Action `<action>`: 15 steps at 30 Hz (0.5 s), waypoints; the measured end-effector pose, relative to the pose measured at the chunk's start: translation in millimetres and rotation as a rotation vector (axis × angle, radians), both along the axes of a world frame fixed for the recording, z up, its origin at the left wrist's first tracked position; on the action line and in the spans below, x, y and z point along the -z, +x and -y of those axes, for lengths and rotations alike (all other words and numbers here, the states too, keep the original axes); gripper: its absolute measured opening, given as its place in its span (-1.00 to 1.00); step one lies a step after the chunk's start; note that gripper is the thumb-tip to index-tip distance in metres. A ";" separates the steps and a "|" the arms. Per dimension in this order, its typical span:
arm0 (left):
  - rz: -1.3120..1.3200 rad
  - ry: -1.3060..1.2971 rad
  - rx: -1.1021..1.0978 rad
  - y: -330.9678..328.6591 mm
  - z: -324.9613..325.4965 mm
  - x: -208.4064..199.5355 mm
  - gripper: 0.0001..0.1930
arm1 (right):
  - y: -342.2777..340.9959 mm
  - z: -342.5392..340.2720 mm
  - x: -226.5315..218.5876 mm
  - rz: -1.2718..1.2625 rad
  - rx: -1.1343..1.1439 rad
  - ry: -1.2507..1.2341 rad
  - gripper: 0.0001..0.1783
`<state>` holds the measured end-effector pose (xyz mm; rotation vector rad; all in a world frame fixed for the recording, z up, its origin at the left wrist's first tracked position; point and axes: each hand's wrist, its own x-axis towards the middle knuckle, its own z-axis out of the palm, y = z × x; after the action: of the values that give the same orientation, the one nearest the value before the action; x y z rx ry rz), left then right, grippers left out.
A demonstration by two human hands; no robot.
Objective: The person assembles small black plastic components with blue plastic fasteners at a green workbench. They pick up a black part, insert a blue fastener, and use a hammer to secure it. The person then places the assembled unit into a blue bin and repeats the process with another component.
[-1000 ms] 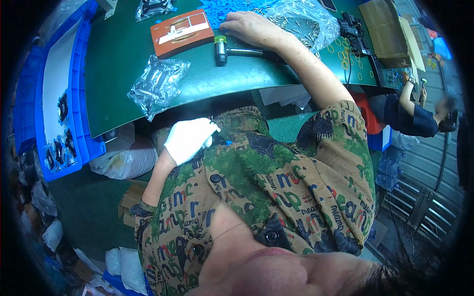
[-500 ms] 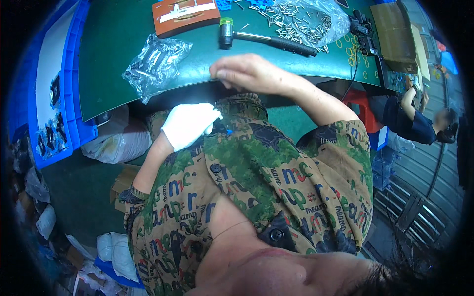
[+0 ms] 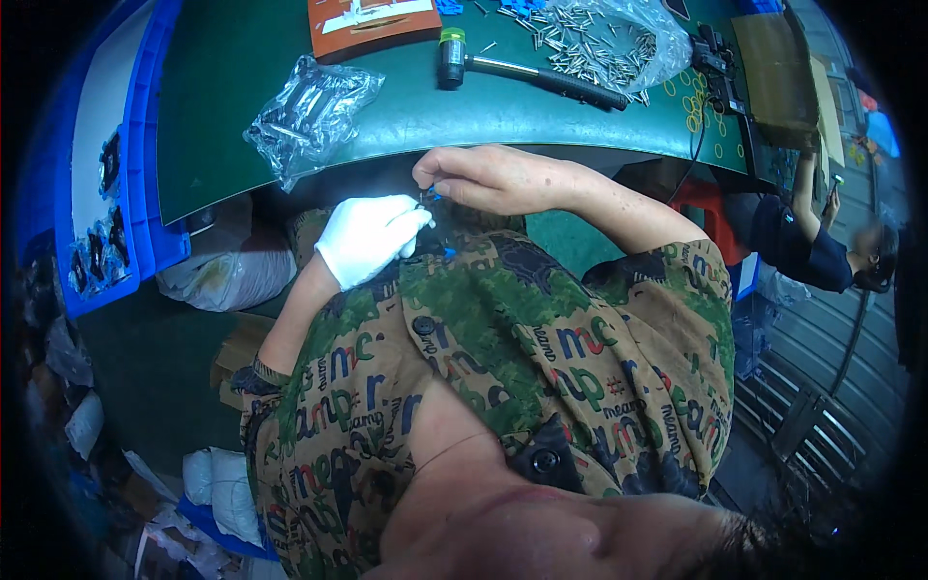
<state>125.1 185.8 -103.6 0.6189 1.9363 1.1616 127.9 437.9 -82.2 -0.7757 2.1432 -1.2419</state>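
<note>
My left hand (image 3: 365,236), in a white glove, is held in front of my chest just below the green table's edge (image 3: 406,145) and pinches a small dark part with a blue piece (image 3: 447,253). My bare right hand (image 3: 483,178) has come down beside it, fingertips closed on a small blue piece (image 3: 432,194) that meets the top of the part in the gloved hand. Most of the part is hidden between the two hands.
On the table lie a small hammer with a green head (image 3: 522,72), a clear bag of metal pins (image 3: 599,39), an orange jig block (image 3: 372,21), a crumpled clear bag of parts (image 3: 309,114) and yellow rings (image 3: 691,101). A blue crate (image 3: 92,164) stands left. Another person (image 3: 822,242) sits at right.
My right hand left the far side of the table, came back over its near edge and dropped to my gloved left hand, bringing a small blue piece. The left hand barely moved.
</note>
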 end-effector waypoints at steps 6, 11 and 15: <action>-0.014 0.003 0.012 -1.4 1.8 2.6 -0.68 | -3.0 1.1 -5.2 0.025 -0.035 0.005 -0.73; -0.004 0.025 -0.005 -0.5 2.1 1.5 -0.67 | -11.0 6.0 -7.9 0.069 -0.115 0.024 -0.75; -0.010 0.050 -0.016 1.3 5.3 9.0 -0.67 | -16.3 9.6 -2.0 0.054 -0.155 -0.001 -0.74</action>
<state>126.4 180.5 -112.6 0.6384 1.9288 1.2222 111.6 428.3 -80.3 -0.8810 1.9988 -1.1709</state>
